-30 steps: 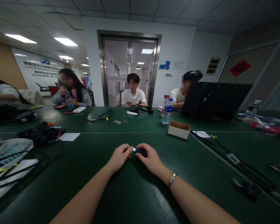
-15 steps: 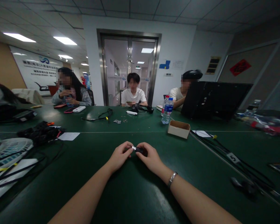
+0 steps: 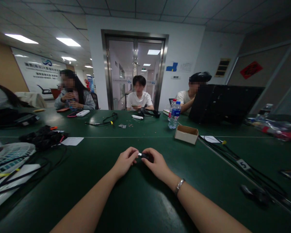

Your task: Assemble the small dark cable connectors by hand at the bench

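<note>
My left hand [image 3: 124, 161] and my right hand [image 3: 156, 163] meet fingertip to fingertip over the dark green table [image 3: 140, 194]. Between them is a small black part with a silvery end [image 3: 143, 155]. My right hand's fingers are curled round the black body. My left hand pinches the silvery end with thumb and forefinger. Both forearms rest low over the table, and a metal bracelet [image 3: 179, 186] sits on my right wrist.
An open cardboard box [image 3: 186, 134] and water bottles [image 3: 174, 114] stand beyond my hands. A black laptop [image 3: 223, 103] is at the right, with cables [image 3: 252, 174] running toward me. A black bundle [image 3: 42, 137] and papers lie left. Three people sit across the table.
My hands have barely moved; the fingers stay pinched on the small part. The view shifted slightly.
</note>
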`<state>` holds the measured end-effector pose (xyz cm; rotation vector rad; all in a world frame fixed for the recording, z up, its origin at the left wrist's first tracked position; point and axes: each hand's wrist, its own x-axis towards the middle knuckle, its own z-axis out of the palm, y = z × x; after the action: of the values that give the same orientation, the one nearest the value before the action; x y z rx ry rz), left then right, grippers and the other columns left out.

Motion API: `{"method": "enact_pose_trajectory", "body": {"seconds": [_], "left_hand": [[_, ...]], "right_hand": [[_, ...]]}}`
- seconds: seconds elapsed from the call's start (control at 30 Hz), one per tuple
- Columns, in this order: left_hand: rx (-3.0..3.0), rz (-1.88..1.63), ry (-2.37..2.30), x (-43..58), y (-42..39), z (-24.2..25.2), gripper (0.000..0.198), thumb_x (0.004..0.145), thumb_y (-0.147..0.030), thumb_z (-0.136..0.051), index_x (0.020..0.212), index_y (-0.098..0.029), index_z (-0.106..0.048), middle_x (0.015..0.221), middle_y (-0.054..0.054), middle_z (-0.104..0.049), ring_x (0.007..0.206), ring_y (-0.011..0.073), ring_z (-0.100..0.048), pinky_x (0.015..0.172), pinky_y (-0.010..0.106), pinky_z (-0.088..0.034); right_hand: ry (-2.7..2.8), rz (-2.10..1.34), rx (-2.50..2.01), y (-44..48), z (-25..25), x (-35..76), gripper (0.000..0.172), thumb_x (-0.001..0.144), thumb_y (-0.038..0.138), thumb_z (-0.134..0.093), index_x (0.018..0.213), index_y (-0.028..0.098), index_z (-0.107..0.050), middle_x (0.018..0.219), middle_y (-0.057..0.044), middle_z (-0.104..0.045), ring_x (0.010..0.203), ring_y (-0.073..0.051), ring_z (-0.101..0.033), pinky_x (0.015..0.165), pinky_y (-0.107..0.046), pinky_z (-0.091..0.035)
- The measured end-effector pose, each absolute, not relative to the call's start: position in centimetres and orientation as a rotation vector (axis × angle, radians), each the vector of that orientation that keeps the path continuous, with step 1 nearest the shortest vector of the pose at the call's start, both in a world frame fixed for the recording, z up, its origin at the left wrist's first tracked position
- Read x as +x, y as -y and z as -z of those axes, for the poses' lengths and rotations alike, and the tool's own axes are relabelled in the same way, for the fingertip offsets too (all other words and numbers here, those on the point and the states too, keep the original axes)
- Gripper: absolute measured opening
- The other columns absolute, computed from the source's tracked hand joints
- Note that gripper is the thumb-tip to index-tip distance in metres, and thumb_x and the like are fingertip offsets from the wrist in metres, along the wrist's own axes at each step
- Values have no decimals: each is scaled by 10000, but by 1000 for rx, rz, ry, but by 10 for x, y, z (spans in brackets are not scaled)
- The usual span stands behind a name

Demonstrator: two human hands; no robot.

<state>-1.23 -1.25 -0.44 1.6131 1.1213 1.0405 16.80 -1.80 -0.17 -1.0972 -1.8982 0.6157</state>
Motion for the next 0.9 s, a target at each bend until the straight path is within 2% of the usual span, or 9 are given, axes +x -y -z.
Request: {"method": "enact_pose_trajectory", "body": {"seconds": [0.27,0.9], "left_hand": [[1586,-1032,-1133,-12,11,5,355,818,-505,-460,831,-165,-562,724,7,-578,637,125,-531,564,236,-402],[1608,-1050,-1070,-13,13,0,262,796,-410,-542,884,-167,-586,790,8,-576,693,125,-532,624,244,-415]], "right_hand": [[1908,-631,-1095,18,1,168,180,755,197,-596,936,192,-596,879,-20,-601,739,-136,-548,663,-271,-454],[1911,-634,-1085,18,2,169,175,748,202,-609,923,188,-601,861,-13,-599,731,-126,-543,661,-259,-450]]}}
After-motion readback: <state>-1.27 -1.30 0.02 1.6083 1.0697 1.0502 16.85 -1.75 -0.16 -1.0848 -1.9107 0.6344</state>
